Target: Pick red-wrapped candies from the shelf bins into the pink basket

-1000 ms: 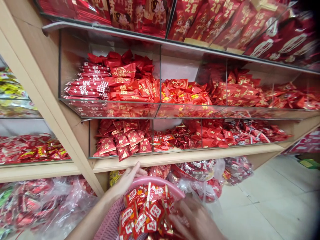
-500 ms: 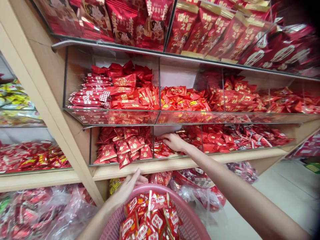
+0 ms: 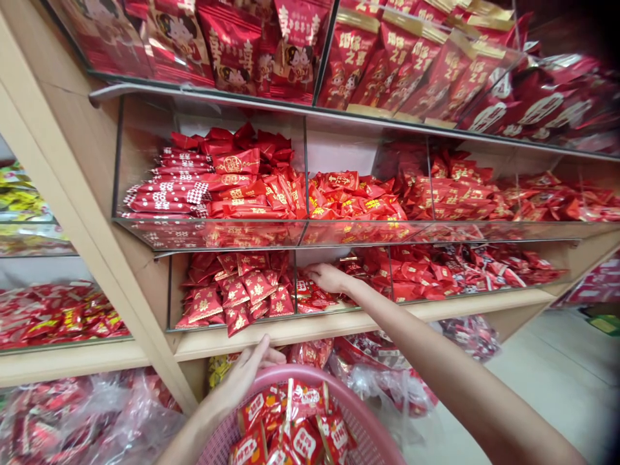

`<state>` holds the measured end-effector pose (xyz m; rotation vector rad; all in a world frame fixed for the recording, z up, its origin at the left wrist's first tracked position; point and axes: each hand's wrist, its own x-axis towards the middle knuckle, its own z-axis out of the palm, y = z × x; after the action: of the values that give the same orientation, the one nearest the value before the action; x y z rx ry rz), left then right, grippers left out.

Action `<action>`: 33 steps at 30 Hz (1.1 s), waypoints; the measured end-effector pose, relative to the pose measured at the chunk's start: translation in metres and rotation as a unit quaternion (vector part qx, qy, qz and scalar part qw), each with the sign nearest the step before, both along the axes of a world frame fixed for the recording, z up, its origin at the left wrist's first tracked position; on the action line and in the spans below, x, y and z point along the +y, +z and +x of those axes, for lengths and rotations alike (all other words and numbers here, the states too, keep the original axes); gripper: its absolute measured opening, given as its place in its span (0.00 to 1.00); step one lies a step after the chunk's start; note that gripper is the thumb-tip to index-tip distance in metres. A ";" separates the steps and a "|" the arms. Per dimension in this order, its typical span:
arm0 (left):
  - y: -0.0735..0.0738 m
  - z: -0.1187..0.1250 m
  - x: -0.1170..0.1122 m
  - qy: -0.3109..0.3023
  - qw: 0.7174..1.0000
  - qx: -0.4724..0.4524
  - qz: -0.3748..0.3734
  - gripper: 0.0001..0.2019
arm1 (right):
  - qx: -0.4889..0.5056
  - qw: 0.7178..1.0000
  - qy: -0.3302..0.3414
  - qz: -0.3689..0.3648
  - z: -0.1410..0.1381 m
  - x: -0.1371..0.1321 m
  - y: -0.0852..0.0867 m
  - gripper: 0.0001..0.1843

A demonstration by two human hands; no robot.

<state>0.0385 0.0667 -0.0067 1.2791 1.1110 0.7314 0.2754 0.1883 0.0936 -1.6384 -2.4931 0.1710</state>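
Pale wooden shelving stood ahead. I saw the left hand at the rim of a round pink plastic basket, the right hand at glossy red packets in a lower clear-fronted bin; I couldn't tell if either gripped.

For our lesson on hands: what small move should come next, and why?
Probably settle the right hand onto the red packets beneath it: it reaches into their compartment, while the left hand is at the rim of the pink basket.
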 end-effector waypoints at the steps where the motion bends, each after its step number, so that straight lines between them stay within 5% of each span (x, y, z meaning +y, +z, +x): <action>1: -0.002 -0.001 0.001 -0.004 1.000 -0.001 0.002 0.33 | -0.006 1.000 -0.004 0.001 0.005 0.000 0.001 0.19; 11: -0.008 -0.003 0.002 -0.005 1.000 -0.006 -0.004 0.32 | -0.009 0.999 -0.014 -0.035 0.029 0.000 0.003 0.18; 22: -0.008 -0.001 0.005 0.003 1.000 0.012 -0.001 0.34 | 0.123 0.988 0.002 -0.093 0.036 -0.001 0.000 0.23; 33: -0.003 -0.001 0.002 -0.007 1.000 0.011 0.013 0.35 | 0.316 0.938 0.009 -0.139 0.046 -0.014 0.010 0.14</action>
<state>0.0375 0.0689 -0.0097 1.3174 1.1136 0.7249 0.3217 0.1747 0.1037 -1.3492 -2.0424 0.9286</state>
